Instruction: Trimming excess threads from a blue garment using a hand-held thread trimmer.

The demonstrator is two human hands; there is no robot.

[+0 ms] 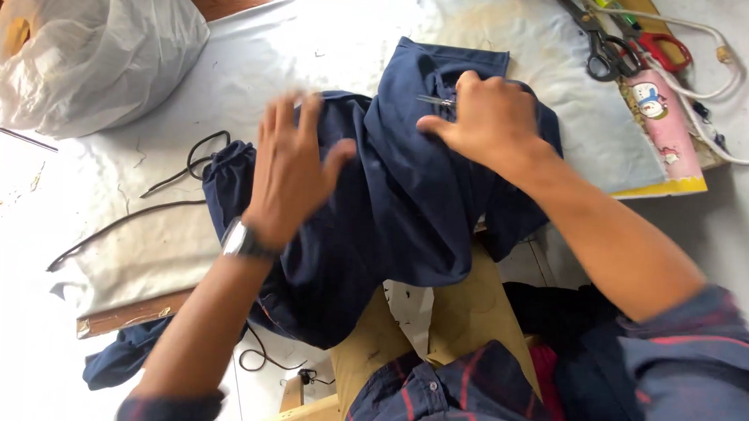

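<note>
- while the navy garment [400,203] is spread over the white padded table [142,219] and draped off its near edge onto the lap, it is pressed from above by both hands.
- the left hand [289,170] is held flat on the left part of the cloth, fingers wide and splayed, nothing gripped; its outline is blurred.
- the right hand [490,119] is closed narrowly around small metal snips [436,101], whose blades point left at a fold near the top hem.
- the step in hand is judged to be trimming at that fold; it is best done with the cloth kept taut and flat by the open palm, so that only a stray thread, not the fabric, is met by the blades.
- the tips should be kept low and in sight, since folds are bunched just beside them.
- large scissors [600,44] and red-handled scissors [658,48] are left near the far right corner, beside a pink case [664,117] and a white cable [710,98].
- a white plastic bag [81,51] is seen far left, and a black cord [185,166] is trailed across the table.
</note>
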